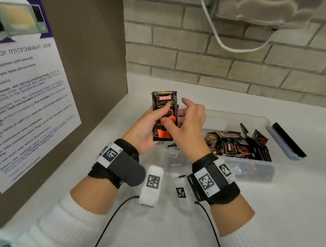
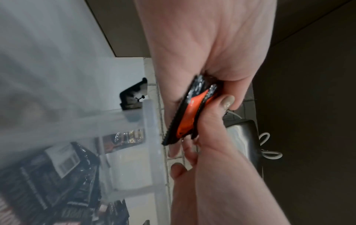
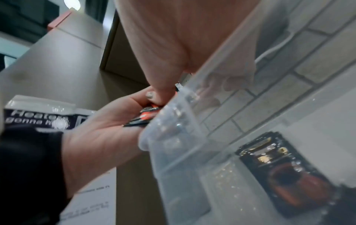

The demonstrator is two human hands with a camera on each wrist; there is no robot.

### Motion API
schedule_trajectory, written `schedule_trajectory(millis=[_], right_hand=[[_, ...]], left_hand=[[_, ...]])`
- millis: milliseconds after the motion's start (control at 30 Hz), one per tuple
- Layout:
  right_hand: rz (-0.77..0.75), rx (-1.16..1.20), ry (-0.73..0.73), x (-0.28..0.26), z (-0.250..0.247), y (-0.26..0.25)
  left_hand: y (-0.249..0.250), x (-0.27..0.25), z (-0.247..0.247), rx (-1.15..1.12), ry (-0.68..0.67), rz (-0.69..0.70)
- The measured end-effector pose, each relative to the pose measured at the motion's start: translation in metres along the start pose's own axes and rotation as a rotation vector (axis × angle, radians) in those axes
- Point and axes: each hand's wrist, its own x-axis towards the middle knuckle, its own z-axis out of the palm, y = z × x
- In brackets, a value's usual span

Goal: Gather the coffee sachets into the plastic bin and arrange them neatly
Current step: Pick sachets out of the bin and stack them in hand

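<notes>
My left hand (image 1: 147, 128) holds a small stack of black-and-red coffee sachets (image 1: 163, 103) upright above the white counter, its thumb lying across the front. My right hand (image 1: 190, 128) pinches the same stack from the right, thumb on the front sachet and index finger raised. In the left wrist view the stack (image 2: 190, 112) shows edge-on between both hands. A clear plastic bin (image 1: 251, 116) stands just right of the hands. Several more sachets (image 1: 237, 144) lie jumbled in its right half. The near bin wall (image 3: 183, 137) partly hides the right hand's fingers.
A brown cabinet side with a microwave notice (image 1: 30, 100) stands close on the left. A brick wall (image 1: 216, 66) with a hanging white cable (image 1: 226, 46) runs behind. The bin's lid with a black edge (image 1: 287, 142) lies to the right of the bin.
</notes>
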Motion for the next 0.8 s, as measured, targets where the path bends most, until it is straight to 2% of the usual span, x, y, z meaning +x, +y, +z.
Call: schedule_trajectory(millis=[67, 133, 200, 267, 333, 467, 600, 700, 800], right_hand=[[-0.107, -0.004, -0.069, -0.008, -0.006, 0.003], [-0.213, -0.116, -0.191, -0.014, -0.013, 0.004], [-0.294, -0.268, -0.269, -0.013, -0.016, 0.003], [-0.295, -0.314, -0.301, -0.007, -0.017, 0.002], [-0.278, -0.261, -0.275, -0.001, -0.017, 0.001], [-0.354, -0.187, -0.120, 0.002, -0.014, 0.005], [-0.298, -0.164, -0.242, 0.007, -0.011, 0.012], [-0.315, -0.180, -0.168, 0.012, -0.016, 0.012], [-0.281, -0.193, -0.191, 0.015, -0.020, 0.012]], left_hand=[[-0.003, 0.001, -0.001, -0.026, 0.030, 0.009], [-0.004, 0.002, -0.002, -0.065, 0.048, 0.011], [-0.002, 0.003, -0.001, -0.098, 0.003, 0.003], [-0.003, 0.002, 0.004, -0.048, -0.080, -0.004], [-0.005, 0.002, 0.006, 0.026, -0.115, 0.019], [-0.006, 0.004, 0.001, 0.048, -0.118, 0.042], [-0.007, 0.007, -0.002, 0.169, -0.103, 0.061], [-0.003, 0.007, -0.003, 0.307, -0.192, 0.018], [0.002, 0.009, 0.001, 0.419, -0.241, 0.002]])
